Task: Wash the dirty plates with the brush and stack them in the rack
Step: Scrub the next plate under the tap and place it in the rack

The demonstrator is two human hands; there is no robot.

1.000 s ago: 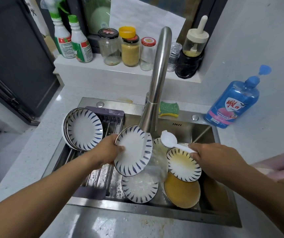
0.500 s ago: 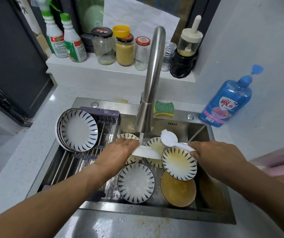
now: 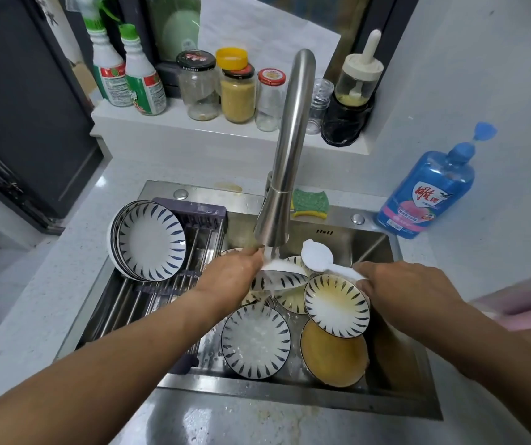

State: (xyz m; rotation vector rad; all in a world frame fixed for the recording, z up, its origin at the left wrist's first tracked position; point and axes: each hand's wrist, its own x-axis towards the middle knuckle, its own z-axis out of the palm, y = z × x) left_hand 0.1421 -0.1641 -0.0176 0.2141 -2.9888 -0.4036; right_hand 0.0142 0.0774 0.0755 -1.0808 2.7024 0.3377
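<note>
My left hand grips a blue-striped plate, turned with its underside up under the running tap. My right hand holds the white brush by its handle, head raised just right of the water stream. Several dirty plates lie in the sink: one with yellow stains, a soapy one and a brown-coated one. Clean plates lean upright at the far end of the rack.
A green and yellow sponge lies on the sink's back ledge. A blue soap bottle stands on the counter at right. Jars and spray bottles line the sill behind the tap.
The plate in my left hand has tipped from facing me to flat and underside up, moving down under the water stream. The brush hand has stayed about where it was.
</note>
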